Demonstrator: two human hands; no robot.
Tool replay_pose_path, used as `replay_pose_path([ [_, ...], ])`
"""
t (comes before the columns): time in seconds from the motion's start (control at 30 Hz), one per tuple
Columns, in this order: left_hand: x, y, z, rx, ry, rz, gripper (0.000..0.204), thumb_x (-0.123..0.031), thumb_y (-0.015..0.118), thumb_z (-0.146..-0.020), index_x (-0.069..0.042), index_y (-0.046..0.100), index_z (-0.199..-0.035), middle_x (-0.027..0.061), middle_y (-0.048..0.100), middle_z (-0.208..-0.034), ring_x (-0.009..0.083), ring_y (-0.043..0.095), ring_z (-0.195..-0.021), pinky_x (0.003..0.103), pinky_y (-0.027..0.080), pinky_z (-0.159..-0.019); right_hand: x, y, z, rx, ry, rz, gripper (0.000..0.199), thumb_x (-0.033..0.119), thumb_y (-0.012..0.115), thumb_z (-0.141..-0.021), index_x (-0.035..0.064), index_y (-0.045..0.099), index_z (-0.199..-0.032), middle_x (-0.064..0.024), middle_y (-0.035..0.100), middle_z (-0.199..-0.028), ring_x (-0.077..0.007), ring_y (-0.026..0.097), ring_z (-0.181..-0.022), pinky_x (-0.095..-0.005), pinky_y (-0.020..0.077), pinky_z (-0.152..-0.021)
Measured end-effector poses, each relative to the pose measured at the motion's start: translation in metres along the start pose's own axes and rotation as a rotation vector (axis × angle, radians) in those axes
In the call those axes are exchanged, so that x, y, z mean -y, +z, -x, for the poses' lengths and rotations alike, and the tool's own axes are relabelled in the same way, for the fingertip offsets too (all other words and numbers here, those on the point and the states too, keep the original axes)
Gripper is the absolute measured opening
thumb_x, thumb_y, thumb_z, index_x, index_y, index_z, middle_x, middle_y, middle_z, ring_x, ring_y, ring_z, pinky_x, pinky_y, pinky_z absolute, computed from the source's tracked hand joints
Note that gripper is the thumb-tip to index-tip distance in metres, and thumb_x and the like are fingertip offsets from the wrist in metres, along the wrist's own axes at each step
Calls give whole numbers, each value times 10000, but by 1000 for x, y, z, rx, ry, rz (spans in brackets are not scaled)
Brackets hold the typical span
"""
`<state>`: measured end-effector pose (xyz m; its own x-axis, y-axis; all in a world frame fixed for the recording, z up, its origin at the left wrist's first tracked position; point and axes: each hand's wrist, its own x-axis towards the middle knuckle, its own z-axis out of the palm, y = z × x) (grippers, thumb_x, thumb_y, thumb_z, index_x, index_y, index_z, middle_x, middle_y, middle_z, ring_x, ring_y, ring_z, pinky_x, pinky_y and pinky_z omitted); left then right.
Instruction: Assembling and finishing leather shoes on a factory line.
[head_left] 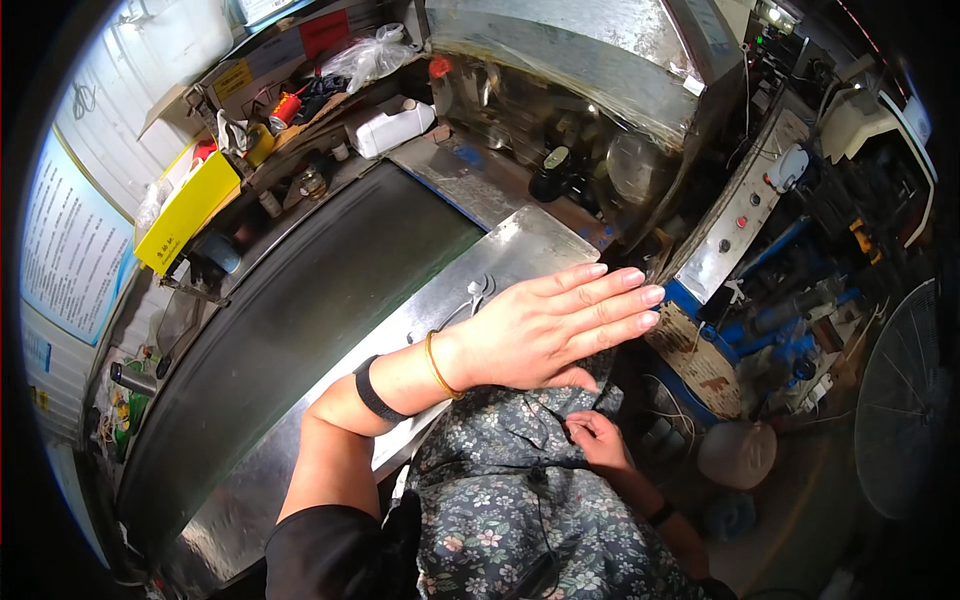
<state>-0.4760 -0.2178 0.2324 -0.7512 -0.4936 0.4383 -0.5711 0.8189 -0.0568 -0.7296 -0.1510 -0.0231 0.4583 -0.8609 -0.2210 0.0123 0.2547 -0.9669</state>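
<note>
Big metal machine housing [560, 50] fills the far side — dull sheet steel, a control panel [745, 210] with buttons running down its right flank. In front of it a long dark belt [300, 300] slants from lower left to upper right, edged by a bright steel surface [520, 250].

Floral fabric [520, 490], grey-blue with small flowers, lies bunched low in the centre, just off the near edge of the surface. Its long axis seems to run from the person's lap up toward the machine, upper end under the left hand; hard to be sure with the folds.

Left hand [550, 325] is flat and fully open, fingers together and pointing right toward the panel, palm down over the top of the fabric — gripping nothing. Gold bangle [438, 365] and black band [375, 390] on that wrist.

Right hand [595, 440] sits lower, fingers curled, pinching a fold of the fabric.

Judgement: smoothing or aligning the cloth before feeding. The next move likely calls for an even, straightened leading edge.

A pair of small metal snips [478, 292] lies on the steel, just behind the left hand.
</note>
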Motion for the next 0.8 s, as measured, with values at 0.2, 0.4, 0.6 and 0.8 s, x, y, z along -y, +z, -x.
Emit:
replay_pose_path([
  [0.2,-24,-28,2,-186,157,193,902,-657,412,-898,-33,235,-1525,211,240,-1579,381,211,-1471,509,131,-1195,14,1,2,-2,-14,191,180,43,606,-947,-24,618,-1113,-45,673,-983,-85,619,-872,-232,507,-762],
  [0.4,-75,-69,2,-557,429,984,682,-598,277,-999,-98,449,-1431,187,323,-1525,421,222,-1443,581,148,-1164,4,-4,-2,7,66,165,204,70,589,-942,-16,621,-1124,-26,663,-939,-79,595,-837,-255,480,-740],
  [0.6,-89,-91,-1,-320,481,1427,515,-540,385,-1011,-221,595,-1356,12,491,-1473,407,299,-1430,612,191,-1144,10,2,0,-35,40,221,191,75,616,-925,24,653,-1105,-5,675,-912,-77,611,-828,-257,491,-745],
  [0.8,-106,-56,-25,-562,535,1398,444,-240,317,-1030,85,502,-1269,333,299,-1509,517,320,-1374,480,229,-1165,75,26,6,-73,16,280,185,73,621,-921,26,662,-1095,-14,687,-885,-91,630,-819,-261,503,-739],
])
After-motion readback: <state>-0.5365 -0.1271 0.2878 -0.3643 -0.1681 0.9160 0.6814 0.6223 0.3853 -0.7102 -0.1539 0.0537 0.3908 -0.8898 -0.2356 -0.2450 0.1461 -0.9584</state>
